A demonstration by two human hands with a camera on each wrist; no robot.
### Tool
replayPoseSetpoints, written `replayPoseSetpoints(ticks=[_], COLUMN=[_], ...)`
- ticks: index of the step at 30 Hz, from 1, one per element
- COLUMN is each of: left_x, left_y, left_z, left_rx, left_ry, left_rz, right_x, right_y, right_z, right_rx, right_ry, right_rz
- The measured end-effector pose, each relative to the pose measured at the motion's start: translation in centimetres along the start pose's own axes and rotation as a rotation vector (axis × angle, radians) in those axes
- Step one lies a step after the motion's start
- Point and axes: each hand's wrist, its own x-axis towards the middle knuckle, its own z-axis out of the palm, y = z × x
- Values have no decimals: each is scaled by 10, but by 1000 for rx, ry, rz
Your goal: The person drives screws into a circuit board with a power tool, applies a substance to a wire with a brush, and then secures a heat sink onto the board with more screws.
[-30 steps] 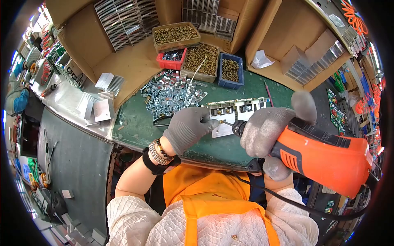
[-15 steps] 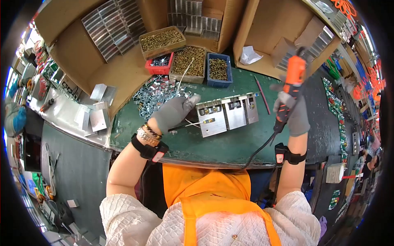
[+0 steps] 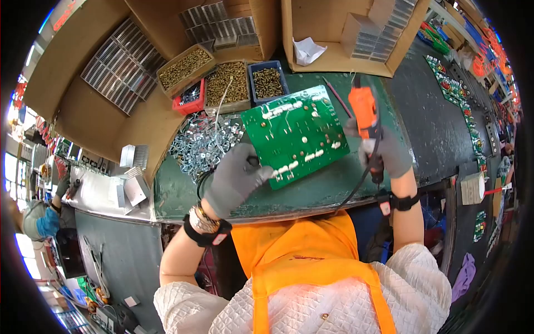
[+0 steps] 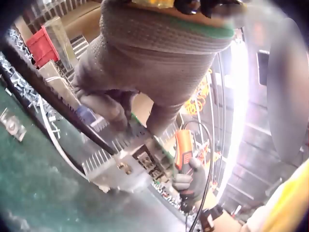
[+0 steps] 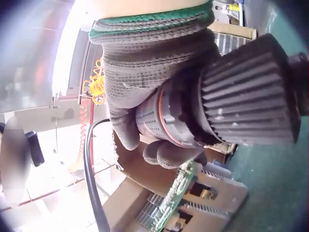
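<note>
A green circuit board (image 3: 303, 136) is tilted over the bench with its soldered face toward the head camera. At its near left corner, my gloved left hand (image 3: 233, 181) pinches the edge between thumb and fingers. The left wrist view shows a finned aluminium heat sink (image 4: 118, 174) fixed to the board's other side. My gloved right hand (image 3: 392, 153) grips an orange and black electric screwdriver (image 3: 364, 111) around its dark front part, beside the board's right edge. In the right wrist view the ribbed collar (image 5: 248, 94) of the screwdriver points away from the palm.
Loose metal clips (image 3: 200, 142) are heaped left of the board. Behind them stand trays of brass screws (image 3: 227, 83), a red bin (image 3: 192, 100) and a blue bin (image 3: 268, 83). Cardboard boxes (image 3: 125, 111) with heat sinks line the back. The screwdriver's cable (image 3: 356, 192) trails to the bench's front edge.
The board has turned from resting on its heat sinks to showing its soldered face. The screwdriver swung from level over the board to upright at the right. My left hand now holds the board's corner.
</note>
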Motion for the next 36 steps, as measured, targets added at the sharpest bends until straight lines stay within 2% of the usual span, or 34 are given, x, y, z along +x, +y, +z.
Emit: replayPoseSetpoints(ticks=[1, 2, 3, 5, 6, 7, 8, 9, 10, 12, 13, 15, 16, 18, 19, 20, 21, 22, 24, 26, 27, 28, 29, 31, 32, 34, 35, 36], left_x=[-2, -2, -6, -19, -23, -22, -20, -16, -8, 27, 53, 103, 125, 166, 183, 199, 213, 227, 253, 257, 254, 251, 235, 219, 218, 217, 210, 201], left_y=[-4, -5, -9, -22, -26, -27, -14, -6, -7, -17, -24, -37, -43, -61, -70, -79, -90, -104, -108, -108, -103, -97, -72, -57, -62, -77, -70, -64], left_z=[6, 9, 14, 26, 28, 22, 9, -3, -19, -54, -76, -120, -142, -176, -186, -194, -199, -202, -195, -187, -186, -186, -180, -178, -182, -192, -188, -182], left_rx=[154, 218, 218, 497, 409, 422, 486, 548, 555, 527, 528, 709, 827, 1033, 1034, 1024, 1010, 931, 1109, 1221, 1302, 1294, 1281, 1266, 1274, 1159, 1163, 869], left_ry=[111, 102, 100, 232, 145, 154, 20, -120, -93, 210, 333, 495, 554, 529, 545, 424, 301, 319, 274, 335, 299, 289, 300, 360, 361, 461, 467, 541], left_rz=[226, 318, 316, 474, 388, 384, 418, 449, 501, 460, 399, 315, 290, 69, 79, -14, -106, -94, -165, -100, -46, -114, -136, -153, -128, -88, -80, 39], right_x=[-8, -18, -28, -40, -46, -55, -62, -65, -67, -64, -64, -68, -71, -79, -82, -84, -84, -86, -94, -100, -99, -104, -105, -103, -102, -100, -98, -92], right_y=[6, 7, 25, 70, 64, 50, 44, 47, 51, 45, 33, 9, 12, 7, 4, 3, 0, -3, -6, -11, -17, -27, -31, -33, -36, -42, -43, -43], right_z=[0, 7, 3, -11, -5, 1, 7, 7, 2, -3, 1, 12, 4, 3, 2, -1, 1, 4, 12, 17, 19, 21, 16, 23, 23, 21, 17, 13], right_rx=[-68, -228, -227, -317, -313, -181, -46, -33, -56, 123, 128, 172, 177, 202, 225, 306, 301, 340, 408, 496, 486, 376, 345, 428, 432, 444, 445, 388], right_ry=[43, 149, 150, 221, 211, 168, 126, 116, 192, 156, 141, 247, 237, 252, 272, 186, 188, 165, 166, 128, 45, 99, 34, -23, -6, -135, -133, -200], right_rz=[59, 33, 35, -40, -51, 31, 119, 118, 129, -71, -86, -285, -341, -411, -456, -522, -537, -554, -575, -497, -531, -469, -468, -598, -615, -712, -722, -860])
